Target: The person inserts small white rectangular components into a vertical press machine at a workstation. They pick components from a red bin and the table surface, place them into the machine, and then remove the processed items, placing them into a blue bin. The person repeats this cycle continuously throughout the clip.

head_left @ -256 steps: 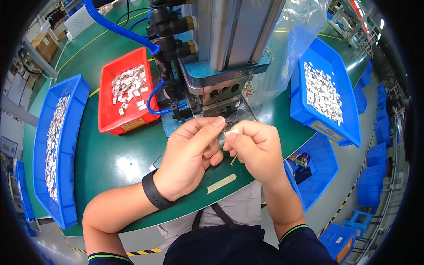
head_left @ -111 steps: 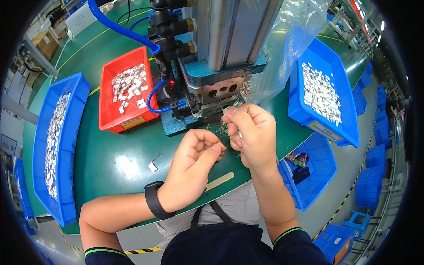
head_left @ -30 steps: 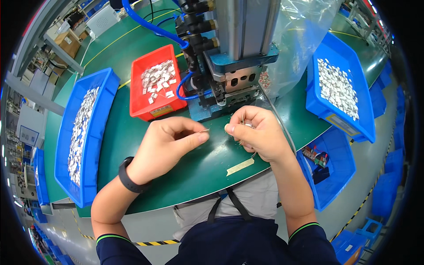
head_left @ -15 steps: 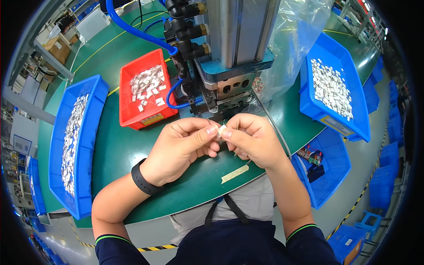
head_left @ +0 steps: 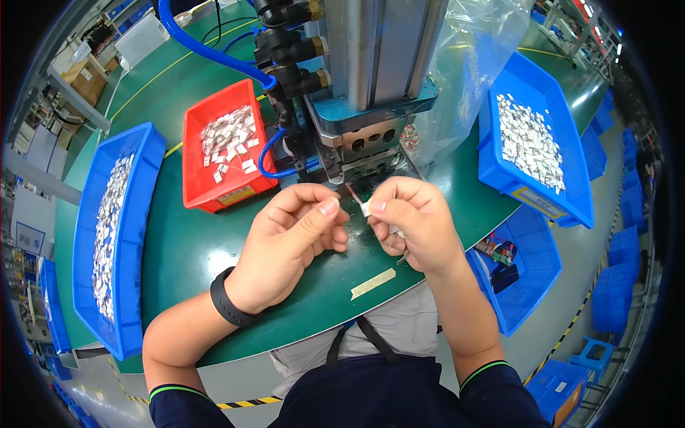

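Both hands meet just in front of the grey metal press machine [head_left: 371, 107] on the round green desk [head_left: 185, 242]. The right hand [head_left: 414, 221] pinches a small silvery metal part [head_left: 364, 209] at its fingertips, thin pins poking out below the palm. The left hand [head_left: 292, 235] curls loosely, thumb reaching toward that part, gripping nothing I can make out. The risk: such a tiny piece could slip during the handover and drop onto the desk. Fingers near the press opening could get caught. The red bin [head_left: 225, 153] and 2 blue bins [head_left: 535, 143] [head_left: 110, 228] sit well apart.

Blue bins [head_left: 107, 235]: three on table; red bin [head_left: 196, 167]: one.
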Motion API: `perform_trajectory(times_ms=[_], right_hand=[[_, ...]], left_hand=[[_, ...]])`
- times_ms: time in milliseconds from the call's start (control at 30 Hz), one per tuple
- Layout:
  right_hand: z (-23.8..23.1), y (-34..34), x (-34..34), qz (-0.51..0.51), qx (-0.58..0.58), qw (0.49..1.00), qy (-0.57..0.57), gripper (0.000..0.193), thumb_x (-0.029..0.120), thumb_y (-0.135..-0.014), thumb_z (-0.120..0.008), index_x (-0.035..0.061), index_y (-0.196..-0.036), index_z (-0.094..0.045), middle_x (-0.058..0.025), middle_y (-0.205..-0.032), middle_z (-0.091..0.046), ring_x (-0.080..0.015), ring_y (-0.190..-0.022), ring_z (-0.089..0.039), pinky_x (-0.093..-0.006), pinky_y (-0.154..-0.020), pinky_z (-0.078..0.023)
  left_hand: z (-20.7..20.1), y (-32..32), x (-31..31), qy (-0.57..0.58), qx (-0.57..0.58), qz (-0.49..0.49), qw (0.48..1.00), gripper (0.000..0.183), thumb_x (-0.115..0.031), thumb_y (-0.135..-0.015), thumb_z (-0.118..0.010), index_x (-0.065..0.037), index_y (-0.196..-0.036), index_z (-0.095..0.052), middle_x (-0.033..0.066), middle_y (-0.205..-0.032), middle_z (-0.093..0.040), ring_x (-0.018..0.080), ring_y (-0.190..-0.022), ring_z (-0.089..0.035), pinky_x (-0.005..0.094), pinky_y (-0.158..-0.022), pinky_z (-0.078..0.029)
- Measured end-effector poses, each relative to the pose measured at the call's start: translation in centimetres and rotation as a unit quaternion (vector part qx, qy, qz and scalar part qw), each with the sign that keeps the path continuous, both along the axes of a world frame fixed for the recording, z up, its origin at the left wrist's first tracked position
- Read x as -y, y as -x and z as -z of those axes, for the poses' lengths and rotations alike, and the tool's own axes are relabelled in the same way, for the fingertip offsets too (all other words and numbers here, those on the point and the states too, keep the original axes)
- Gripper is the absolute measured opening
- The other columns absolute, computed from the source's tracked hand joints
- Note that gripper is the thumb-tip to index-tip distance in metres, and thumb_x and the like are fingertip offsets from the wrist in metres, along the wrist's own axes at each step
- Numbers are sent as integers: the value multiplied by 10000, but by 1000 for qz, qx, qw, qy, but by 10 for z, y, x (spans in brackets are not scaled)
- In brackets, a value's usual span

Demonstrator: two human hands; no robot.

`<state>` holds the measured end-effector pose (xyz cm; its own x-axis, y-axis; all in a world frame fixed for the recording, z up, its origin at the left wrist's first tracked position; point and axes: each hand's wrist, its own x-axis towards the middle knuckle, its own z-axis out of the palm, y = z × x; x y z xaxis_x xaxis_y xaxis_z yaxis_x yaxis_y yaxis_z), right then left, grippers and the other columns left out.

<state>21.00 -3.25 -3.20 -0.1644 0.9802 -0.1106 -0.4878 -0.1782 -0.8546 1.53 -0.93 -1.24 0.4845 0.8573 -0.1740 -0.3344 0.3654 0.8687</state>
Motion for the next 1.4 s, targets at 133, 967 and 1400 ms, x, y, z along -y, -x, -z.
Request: perform_trajectory(times_ms=[133,967,1400], right_hand=[[-5,0,-7,70,-20,997,18,125,96,-854,-640,10,-777,-594,-29,-587,-539,-26,-394,-350,-201,-346,-217],[-6,5,-14,138,10,990,14,129,106,-851,-642,9,-787,-586,-16,-604,-524,-20,-407,-353,-197,-353,-232],[-9,6,3,-19,232,964,-132,134,126,-875,-656,13,-807,-627,20,-729,-564,-44,-703,-480,-222,-615,-399]], left_hand=[[4,1,2,-76,-120,13,990,191,-107,-916,-624,-20,-1062,-537,39,-885,-587,92,-744,-558,236,-662,-470],[7,1,4,-102,-193,35,975,184,-123,-925,-600,5,-1054,-571,30,-869,-584,74,-721,-530,217,-633,-442],[7,3,6,-93,-82,3,992,195,-186,-935,-620,-20,-1036,-633,27,-859,-636,77,-701,-552,193,-572,-395]])
